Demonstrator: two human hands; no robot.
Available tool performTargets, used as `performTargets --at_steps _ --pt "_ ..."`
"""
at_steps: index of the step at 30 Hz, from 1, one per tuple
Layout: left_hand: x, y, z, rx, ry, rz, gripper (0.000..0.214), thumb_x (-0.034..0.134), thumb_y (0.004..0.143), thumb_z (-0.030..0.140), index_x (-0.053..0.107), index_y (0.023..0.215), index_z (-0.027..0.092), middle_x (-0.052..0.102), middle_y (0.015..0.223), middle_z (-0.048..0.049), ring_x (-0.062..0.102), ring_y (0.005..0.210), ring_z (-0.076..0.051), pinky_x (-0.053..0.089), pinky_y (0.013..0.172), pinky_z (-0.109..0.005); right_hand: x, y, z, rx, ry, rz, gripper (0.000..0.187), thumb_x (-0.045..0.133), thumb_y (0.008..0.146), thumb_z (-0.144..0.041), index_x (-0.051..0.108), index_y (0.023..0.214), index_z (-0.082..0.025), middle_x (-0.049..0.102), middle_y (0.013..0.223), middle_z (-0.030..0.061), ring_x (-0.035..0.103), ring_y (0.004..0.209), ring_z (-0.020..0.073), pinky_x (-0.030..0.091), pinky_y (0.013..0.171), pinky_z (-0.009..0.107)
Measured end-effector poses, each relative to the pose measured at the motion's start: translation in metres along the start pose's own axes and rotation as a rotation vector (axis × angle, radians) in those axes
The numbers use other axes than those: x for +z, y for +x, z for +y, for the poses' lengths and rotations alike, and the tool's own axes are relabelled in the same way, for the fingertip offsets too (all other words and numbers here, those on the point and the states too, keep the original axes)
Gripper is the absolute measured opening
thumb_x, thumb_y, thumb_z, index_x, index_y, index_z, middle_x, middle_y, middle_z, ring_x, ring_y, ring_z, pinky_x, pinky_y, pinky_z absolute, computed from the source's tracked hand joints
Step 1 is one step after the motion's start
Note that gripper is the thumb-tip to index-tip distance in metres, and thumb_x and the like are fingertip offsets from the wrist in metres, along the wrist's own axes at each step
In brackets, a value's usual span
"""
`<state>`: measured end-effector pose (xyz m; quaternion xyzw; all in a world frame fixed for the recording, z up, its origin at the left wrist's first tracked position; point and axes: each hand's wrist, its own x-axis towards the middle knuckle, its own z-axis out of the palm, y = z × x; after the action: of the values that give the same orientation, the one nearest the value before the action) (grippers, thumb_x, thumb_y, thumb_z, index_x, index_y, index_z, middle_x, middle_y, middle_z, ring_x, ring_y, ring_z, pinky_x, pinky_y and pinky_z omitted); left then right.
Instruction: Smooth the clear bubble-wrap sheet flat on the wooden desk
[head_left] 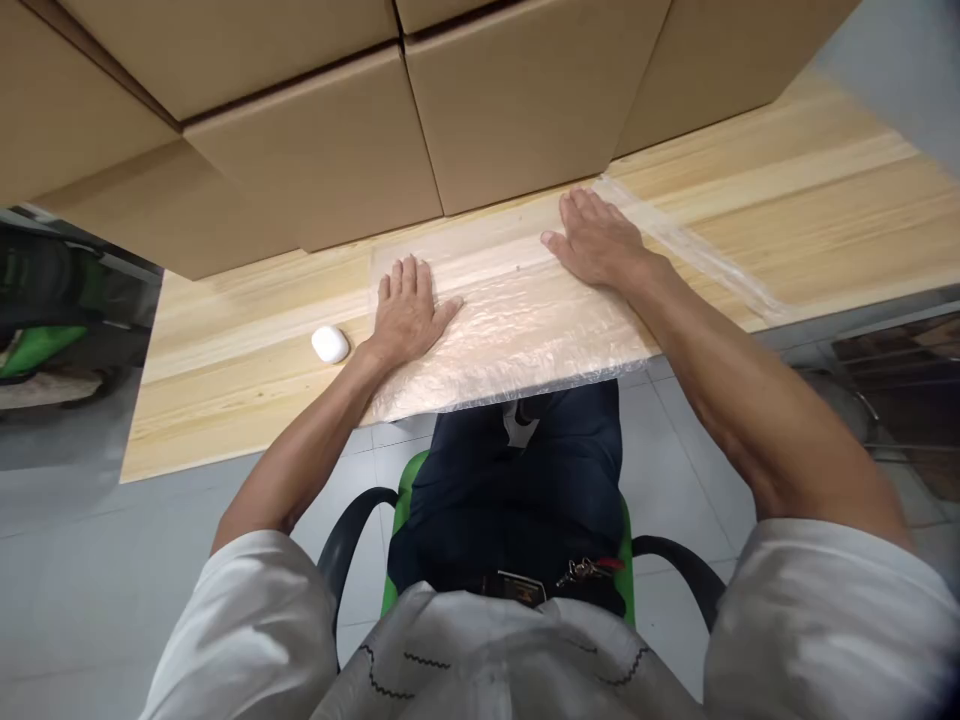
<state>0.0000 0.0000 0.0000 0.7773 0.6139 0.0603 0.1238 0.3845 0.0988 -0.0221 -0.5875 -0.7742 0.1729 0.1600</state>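
A clear plastic sheet (517, 330) lies flat on the pale wooden table (825, 210), its near edge hanging slightly over the table's front. My left hand (407, 310) rests palm down on the sheet's left part, fingers stretched flat and together, thumb out to the right. My right hand (596, 238) lies palm down on the sheet's far right part, fingers flat and pointing away from me. Neither hand holds anything.
A small white rounded case (330, 343) sits on the table just left of my left hand. Several large cardboard boxes (517, 100) stand along the back of the table. I sit on a green chair (405, 480) with black armrests over a grey tiled floor.
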Motion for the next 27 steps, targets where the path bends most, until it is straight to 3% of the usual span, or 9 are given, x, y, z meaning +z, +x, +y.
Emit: performTargets --at_steps 7,12,14,16,19,22,25,27 --pt "-0.006 0.0 0.001 -0.016 0.027 0.001 0.126 0.036 0.119 0.103 0.038 0.205 0.012 0.028 0.215 -0.032 0.018 0.205 -0.056 0.017 0.165 -0.078 0.001 0.005 0.002 0.028 -0.012 0.021 0.108 0.051 0.126 -0.082 0.041 0.205 -0.01 0.035 0.214 0.0262 0.028 0.202 0.0516 0.018 0.164 0.08" --pt "-0.027 -0.001 0.021 -0.047 0.092 -0.125 0.113 0.028 0.125 0.091 0.027 0.21 0.016 0.017 0.22 -0.0232 0.01 0.208 -0.05 0.008 0.167 -0.075 -0.01 -0.021 -0.036 0.041 -0.045 -0.028 0.11 0.046 0.127 -0.074 0.032 0.206 0.003 0.019 0.217 0.0306 0.017 0.204 0.0533 0.011 0.165 0.078" --pt "-0.034 0.004 0.038 0.009 0.1 -0.149 0.109 0.025 0.127 0.088 0.024 0.212 0.02 0.014 0.221 -0.0179 0.005 0.208 -0.047 0.005 0.167 -0.072 -0.008 -0.039 -0.06 -0.002 -0.052 -0.057 0.108 0.049 0.126 -0.065 0.031 0.205 0.006 0.015 0.217 0.0298 0.013 0.204 0.0541 0.009 0.166 0.076" --pt "-0.038 0.015 0.062 0.091 0.093 -0.162 0.105 0.022 0.128 0.086 0.023 0.212 0.025 0.013 0.222 -0.0121 0.003 0.209 -0.045 0.003 0.168 -0.069 -0.001 -0.055 -0.082 -0.067 -0.019 -0.071 0.106 0.051 0.124 -0.065 0.036 0.205 0.002 0.024 0.216 0.0286 0.017 0.204 0.0548 0.01 0.166 0.078" --pt "-0.036 0.041 0.106 0.238 0.063 -0.216 0.1 0.021 0.129 0.084 0.027 0.212 0.029 0.017 0.222 -0.0047 0.004 0.209 -0.04 -0.001 0.169 -0.062 0.012 -0.072 -0.103 -0.094 0.004 -0.081 0.102 0.054 0.124 -0.062 0.033 0.209 -0.01 0.03 0.216 0.0205 0.021 0.203 0.0527 0.013 0.166 0.08" --pt "-0.027 0.07 0.147 0.382 0.023 -0.293 0.097 0.022 0.128 0.083 0.032 0.21 0.034 0.024 0.22 0.0013 0.009 0.209 -0.033 0.0 0.17 -0.053 0.021 -0.079 -0.108 -0.094 0.039 -0.046 0.101 0.059 0.123 -0.053 0.026 0.213 -0.021 0.034 0.217 0.0118 0.022 0.204 0.0476 0.018 0.166 0.078" --pt "-0.017 0.095 0.171 0.413 0.046 -0.385 0.099 0.019 0.128 0.078 0.027 0.212 0.024 0.02 0.221 -0.0005 0.006 0.209 -0.027 -0.003 0.169 -0.044 0.026 -0.085 -0.104 -0.108 0.108 0.02 0.094 0.059 0.124 -0.045 0.032 0.211 -0.023 0.047 0.211 0.0109 0.03 0.202 0.0435 0.025 0.165 0.077" --pt "-0.014 0.11 0.177 0.407 0.083 -0.425 0.103 0.02 0.128 0.076 0.021 0.212 0.017 0.012 0.222 -0.0037 0.003 0.209 -0.026 -0.004 0.168 -0.041 0.028 -0.087 -0.101 -0.118 0.13 0.039 0.089 0.059 0.125 -0.045 0.042 0.207 -0.017 0.055 0.206 0.0151 0.036 0.2 0.0456 0.026 0.164 0.079"
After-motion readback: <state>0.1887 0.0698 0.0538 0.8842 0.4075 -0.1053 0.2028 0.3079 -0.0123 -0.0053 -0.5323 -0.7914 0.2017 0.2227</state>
